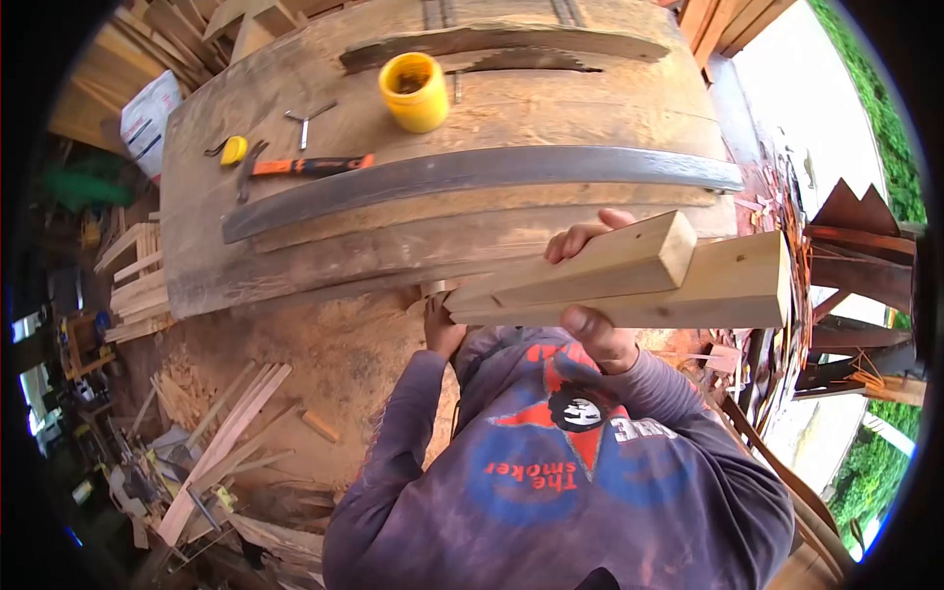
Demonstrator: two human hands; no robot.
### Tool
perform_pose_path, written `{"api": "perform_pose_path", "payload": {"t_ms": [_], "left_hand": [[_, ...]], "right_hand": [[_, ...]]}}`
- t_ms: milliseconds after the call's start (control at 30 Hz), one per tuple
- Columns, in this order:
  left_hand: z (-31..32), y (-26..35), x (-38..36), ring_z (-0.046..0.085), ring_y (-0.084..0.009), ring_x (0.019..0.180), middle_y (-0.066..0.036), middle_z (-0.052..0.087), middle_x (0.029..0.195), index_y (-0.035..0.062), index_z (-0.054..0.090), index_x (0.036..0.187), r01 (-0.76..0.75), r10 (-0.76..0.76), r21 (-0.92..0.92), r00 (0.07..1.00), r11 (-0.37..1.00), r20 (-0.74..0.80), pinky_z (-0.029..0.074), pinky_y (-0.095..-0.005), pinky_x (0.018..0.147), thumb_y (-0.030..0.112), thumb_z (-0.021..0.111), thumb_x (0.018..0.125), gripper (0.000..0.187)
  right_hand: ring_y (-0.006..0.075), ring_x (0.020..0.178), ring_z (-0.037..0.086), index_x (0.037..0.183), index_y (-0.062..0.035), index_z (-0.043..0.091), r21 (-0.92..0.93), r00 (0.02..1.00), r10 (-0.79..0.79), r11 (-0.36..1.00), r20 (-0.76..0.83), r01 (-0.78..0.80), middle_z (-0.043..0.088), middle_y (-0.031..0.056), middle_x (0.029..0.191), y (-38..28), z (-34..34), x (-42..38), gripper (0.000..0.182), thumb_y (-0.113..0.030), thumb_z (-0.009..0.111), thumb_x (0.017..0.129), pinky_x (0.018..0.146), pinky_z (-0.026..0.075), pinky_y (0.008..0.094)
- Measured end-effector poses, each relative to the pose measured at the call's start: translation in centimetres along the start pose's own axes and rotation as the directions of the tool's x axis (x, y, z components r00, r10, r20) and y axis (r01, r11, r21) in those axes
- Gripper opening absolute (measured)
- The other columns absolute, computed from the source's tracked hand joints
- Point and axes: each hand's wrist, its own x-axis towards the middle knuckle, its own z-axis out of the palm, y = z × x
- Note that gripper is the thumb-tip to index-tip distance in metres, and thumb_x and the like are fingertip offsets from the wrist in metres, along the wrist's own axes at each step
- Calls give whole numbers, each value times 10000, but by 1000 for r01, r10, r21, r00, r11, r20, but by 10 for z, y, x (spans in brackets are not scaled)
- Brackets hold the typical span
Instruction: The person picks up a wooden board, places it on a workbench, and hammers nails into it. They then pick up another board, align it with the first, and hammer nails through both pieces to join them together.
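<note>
Two pale lumber pieces lie together in front of my chest. The upper wooden beam point(590, 264) rests against the longer lower wooden beam point(728, 285), whose cut end reaches further right. My right hand point(602, 339) is closed around both, with the thumb on the near side and fingertips showing over the far side. At the left end of the beams, my left hand point(444, 326) is closed on them, its fingers partly hidden. Just beyond the beams is the edge of a wooden workbench point(324, 258).
On the bench lie a long grey-faced board point(472, 175), a hammer point(305, 166), a yellow tape measure point(233, 150), a T-shaped metal tool point(306, 126), a yellow container point(414, 92) and a rough-edged slat point(511, 44). Wood scraps point(221, 447) litter the floor at left.
</note>
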Motion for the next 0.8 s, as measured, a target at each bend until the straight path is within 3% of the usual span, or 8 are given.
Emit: {"api": "perform_pose_path", "payload": {"t_ms": [67, 233, 333, 433, 533, 633, 733, 800], "left_hand": [[-3, 37, 3, 510, -359, 1198, -92, 585, 1223, 154, 612, 1263, 131, -128, -80, 991, 988, 47, 433, -466, 1016, 216, 711, 797, 480], [-22, 95, 8, 564, -366, 1109, -122, 594, 1159, 132, 611, 1228, 95, -113, -149, 987, 984, -114, 445, -478, 980, 156, 796, 692, 567], [-59, 139, 18, 591, -372, 1020, -136, 609, 1095, 105, 605, 1212, -80, 77, -12, 980, 997, -185, 451, -475, 926, 129, 831, 636, 619], [-106, 187, 32, 599, -359, 949, -136, 632, 1019, 70, 601, 1192, -150, 164, 81, 967, 985, -195, 447, -456, 874, 137, 835, 634, 608], [-155, 220, 59, 608, -334, 914, -134, 660, 1004, 37, 601, 1175, -260, 289, 187, 946, 947, -145, 441, -439, 857, 150, 852, 639, 603], [-198, 241, 98, 619, -303, 926, -130, 672, 1057, 15, 609, 1165, -405, 438, 300, 897, 864, -51, 442, -427, 863, 187, 853, 673, 575], [-219, 240, 142, 617, -293, 911, -126, 665, 1047, 17, 609, 1158, -501, 547, 381, 837, 777, -14, 444, -423, 857, 177, 840, 677, 557], [-226, 232, 168, 614, -286, 899, -119, 661, 1044, 18, 610, 1154, -527, 578, 396, 816, 752, -13, 442, -421, 852, 172, 830, 678, 547]], "right_hand": [[242, 1039, 553, 1480, -92, 297, 50, 994, -12, 999, 110, 7, 553, 122, 1083, -8, -28, 4, 990, -182, 878, 683, 888, 493, 423], [244, 872, 619, 1456, -54, 322, 70, 989, -114, 990, -96, 121, 587, 143, 980, -63, -66, 42, 938, -315, 850, 726, 743, 527, 380], [285, 843, 638, 1389, 50, 337, 151, 954, -156, 968, -257, 199, 599, 184, 951, -102, -107, 72, 746, -355, 671, 858, 746, 536, 414], [268, 867, 609, 1316, 21, 402, 233, 908, -90, 952, -409, 199, 595, 163, 973, -110, -169, 92, 538, -358, 558, 967, 793, 530, 443], [281, 883, 614, 1196, 24, 501, 298, 853, 47, 946, -520, 130, 608, 160, 961, -94, -228, 105, 529, -412, 628, 925, 824, 528, 456], [311, 952, 646, 1217, 38, 505, 490, 820, 242, 870, -520, 54, 641, 185, 1044, -50, -279, 121, 587, -421, 672, 892, 901, 526, 459], [308, 989, 653, 1248, 34, 504, 243, 662, 93, 960, -743, 139, 645, 179, 1065, -16, -273, 139, 504, -332, 638, 927, 909, 529, 456], [262, 975, 652, 1274, 38, 521, 190, 626, 45, 967, -778, 167, 642, 184, 1087, 8, -298, 144, 469, -242, 652, 921, 883, 540, 383]]}}
